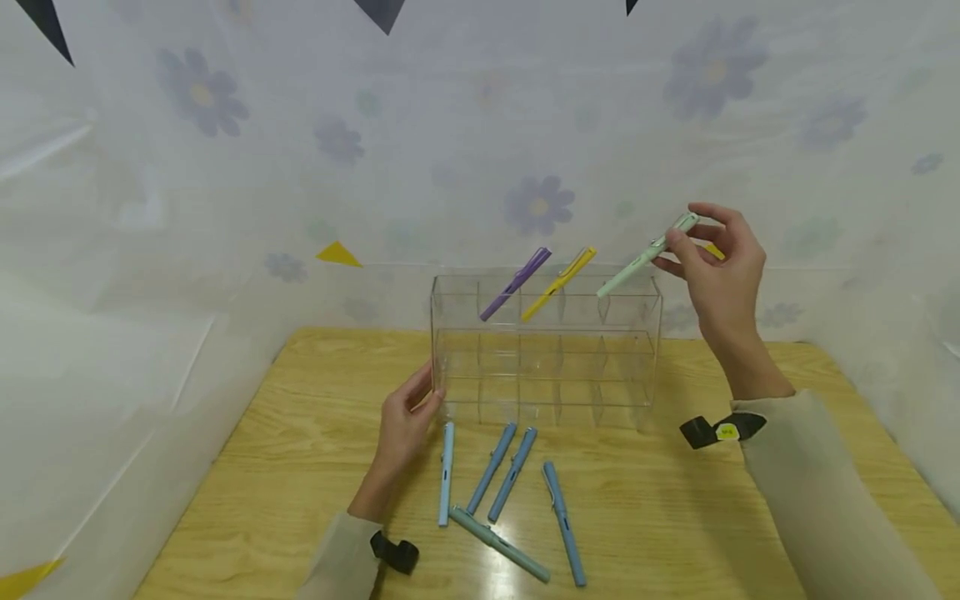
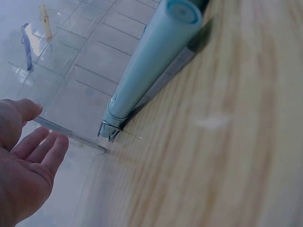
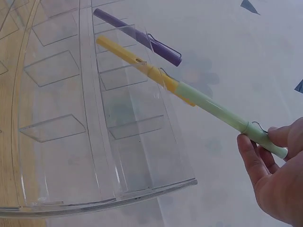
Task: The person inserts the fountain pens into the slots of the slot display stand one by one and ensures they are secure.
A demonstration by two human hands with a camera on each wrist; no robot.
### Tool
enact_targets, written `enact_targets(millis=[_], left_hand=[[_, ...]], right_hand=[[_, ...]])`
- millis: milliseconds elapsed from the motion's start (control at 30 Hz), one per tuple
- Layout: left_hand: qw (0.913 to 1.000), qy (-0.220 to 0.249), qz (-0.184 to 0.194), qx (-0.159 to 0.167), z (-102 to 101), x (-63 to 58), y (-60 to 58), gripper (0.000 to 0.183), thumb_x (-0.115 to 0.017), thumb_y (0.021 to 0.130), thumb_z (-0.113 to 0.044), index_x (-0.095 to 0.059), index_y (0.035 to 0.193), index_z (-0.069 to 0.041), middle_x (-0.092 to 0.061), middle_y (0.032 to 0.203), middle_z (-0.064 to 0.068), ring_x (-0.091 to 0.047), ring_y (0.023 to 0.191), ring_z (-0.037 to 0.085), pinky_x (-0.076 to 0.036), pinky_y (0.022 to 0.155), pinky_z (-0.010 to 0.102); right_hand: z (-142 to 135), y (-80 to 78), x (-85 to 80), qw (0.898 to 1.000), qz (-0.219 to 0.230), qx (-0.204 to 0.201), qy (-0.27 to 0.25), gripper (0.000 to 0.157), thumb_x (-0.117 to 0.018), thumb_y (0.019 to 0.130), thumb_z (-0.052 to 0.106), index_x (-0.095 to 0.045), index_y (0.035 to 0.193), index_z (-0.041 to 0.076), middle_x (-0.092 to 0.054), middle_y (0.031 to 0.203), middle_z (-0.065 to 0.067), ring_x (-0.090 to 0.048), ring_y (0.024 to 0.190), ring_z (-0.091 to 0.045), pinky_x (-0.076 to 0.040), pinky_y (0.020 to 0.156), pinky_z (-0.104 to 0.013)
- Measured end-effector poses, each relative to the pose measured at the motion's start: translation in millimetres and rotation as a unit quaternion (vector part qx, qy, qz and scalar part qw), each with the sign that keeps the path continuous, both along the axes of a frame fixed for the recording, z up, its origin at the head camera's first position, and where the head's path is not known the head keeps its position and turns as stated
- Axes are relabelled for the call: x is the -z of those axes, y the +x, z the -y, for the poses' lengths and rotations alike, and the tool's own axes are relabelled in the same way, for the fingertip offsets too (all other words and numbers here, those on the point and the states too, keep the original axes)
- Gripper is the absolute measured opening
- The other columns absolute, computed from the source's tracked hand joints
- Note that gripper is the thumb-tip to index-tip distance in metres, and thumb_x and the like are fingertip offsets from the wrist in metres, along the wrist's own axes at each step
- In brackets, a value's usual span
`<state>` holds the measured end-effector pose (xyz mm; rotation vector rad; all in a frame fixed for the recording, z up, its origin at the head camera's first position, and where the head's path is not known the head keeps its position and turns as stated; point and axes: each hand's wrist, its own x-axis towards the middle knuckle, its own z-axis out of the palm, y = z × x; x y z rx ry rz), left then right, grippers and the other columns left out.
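Observation:
My right hand (image 1: 723, 271) pinches a mint-green pen (image 3: 218, 111) near its clip end and holds it slantwise above the right part of a clear acrylic pen organizer (image 1: 540, 379). In the back row of that organizer lean a purple pen (image 1: 516, 284) and a yellow pen (image 1: 558, 283), side by side. My left hand (image 1: 405, 425) grips the organizer's left side panel, thumb on one face and fingers on the other in the left wrist view. Close beside this hand, a light blue pen (image 1: 447, 473) lies on the table.
Several other pens lie in front of the organizer on the wooden table (image 1: 675, 517): two blue pens (image 1: 492, 467) side by side, a grey-green pen (image 1: 501, 543) across their lower ends, and another blue pen (image 1: 564, 523) to the right. A flower-printed sheet (image 1: 420, 125) hangs behind the table.

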<state>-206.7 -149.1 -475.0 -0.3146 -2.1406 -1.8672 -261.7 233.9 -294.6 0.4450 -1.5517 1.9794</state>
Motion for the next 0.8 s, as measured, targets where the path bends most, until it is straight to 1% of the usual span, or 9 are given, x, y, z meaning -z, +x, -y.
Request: enact_targets(millis=[200, 333, 467, 567, 667, 800], left_hand=[[1.0000, -0.005, -0.003, -0.002, 0, 1.7, -1.2, 0.048, -0.066, 0.098, 0.002, -0.056, 0.145, -0.001, -0.057, 0.143, 0.020, -0.058, 0.129, 0.037, -0.055, 0.096, 0.034], [1.0000, -0.003, -0.001, -0.001, 0, 1.5, -0.5, 0.049, -0.066, 0.098, 0.004, -0.056, 0.146, -0.002, -0.057, 0.143, 0.020, -0.058, 0.129, 0.037, -0.055, 0.096, 0.034], [1.0000, -0.002, 0.001, -0.001, 0, 0.5, 1.0, 0.049, -0.066, 0.098, 0.004, -0.055, 0.146, -0.001, -0.057, 0.143, 0.020, -0.058, 0.129, 0.037, -0.055, 0.096, 0.035], [1.0000, 0.000, 0.001, 0.000, 0, 0.3, 1.3, 0.049, -0.066, 0.098, 0.004, -0.055, 0.146, -0.001, -0.057, 0.144, 0.020, -0.058, 0.129, 0.037, -0.055, 0.096, 0.035], [1.0000, 0.002, 0.000, 0.002, 1, 0.5, 0.8, 0.049, -0.066, 0.098, 0.004, -0.056, 0.146, -0.001, -0.057, 0.144, 0.020, -0.058, 0.129, 0.037, -0.055, 0.096, 0.036], [1.0000, 0.001, -0.002, 0.001, 2, 0.8, 1.0, 0.048, -0.066, 0.098, 0.002, -0.056, 0.145, -0.001, -0.058, 0.143, 0.021, -0.058, 0.128, 0.038, -0.056, 0.095, 0.037]], right_hand=[[1, -15.1, 4.1, 1.000, 0.007, 0.023, 0.007, 0.036, -0.072, 0.093, -0.002, -0.063, 0.128, -0.002, -0.059, 0.102, -0.018, -0.074, 0.081, -0.021, -0.061, 0.079, -0.035], [4, -21.2, 9.2, 0.999, 0.015, 0.027, 0.022, 0.036, -0.072, 0.093, -0.001, -0.062, 0.127, -0.004, -0.060, 0.101, -0.016, -0.075, 0.079, -0.018, -0.062, 0.078, -0.033], [9, -24.3, 12.1, 0.999, 0.020, 0.027, 0.039, 0.033, -0.072, 0.094, 0.000, -0.063, 0.125, -0.005, -0.062, 0.100, -0.016, -0.075, 0.078, -0.018, -0.062, 0.078, -0.032], [12, -25.4, 13.2, 0.997, 0.026, 0.034, 0.063, 0.030, -0.072, 0.095, 0.002, -0.064, 0.123, -0.005, -0.065, 0.099, -0.015, -0.075, 0.080, -0.017, -0.062, 0.079, -0.030], [15, -25.4, 14.3, 0.994, 0.040, 0.044, 0.092, 0.028, -0.072, 0.096, 0.005, -0.066, 0.121, -0.004, -0.068, 0.098, -0.012, -0.074, 0.081, -0.017, -0.063, 0.079, -0.026], [19, -24.3, 16.6, 0.991, 0.059, 0.039, 0.117, 0.028, -0.072, 0.096, 0.006, -0.066, 0.122, -0.002, -0.066, 0.100, -0.011, -0.074, 0.082, -0.016, -0.062, 0.077, -0.023]])
